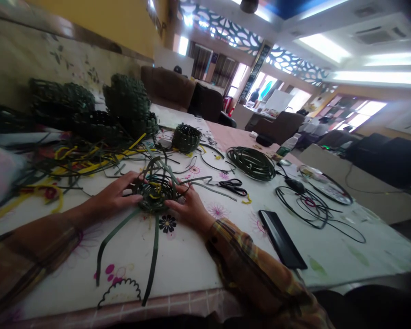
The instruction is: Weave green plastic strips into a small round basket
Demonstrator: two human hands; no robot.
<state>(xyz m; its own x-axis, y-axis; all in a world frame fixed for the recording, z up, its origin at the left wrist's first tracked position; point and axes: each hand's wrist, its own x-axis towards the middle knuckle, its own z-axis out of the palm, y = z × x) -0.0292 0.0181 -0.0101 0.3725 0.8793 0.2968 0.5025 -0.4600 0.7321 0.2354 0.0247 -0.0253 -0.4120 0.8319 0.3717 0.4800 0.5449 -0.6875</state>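
A partly woven basket [154,189] of dark green strips rests on the flowered tablecloth in front of me. Long loose strips stick up from it, and two hang toward the table's front edge. My left hand [125,192] grips its left side, thumb at the near rim and fingers behind. On the opposite side my right hand [188,203] holds the rim, thumb in front and fingertips partly hidden by strips. A bit of yellow strip shows inside the basket. Black-handled scissors [231,185] lie to the right of my right hand.
Finished-looking green baskets [126,105] are piled at the back left, with a small basket [187,137] nearer the middle. Loose green and yellow strips [89,160] litter the left. A coil of strip [251,162], a black mouse [294,185] and a black flat slab [282,240] lie rightward.
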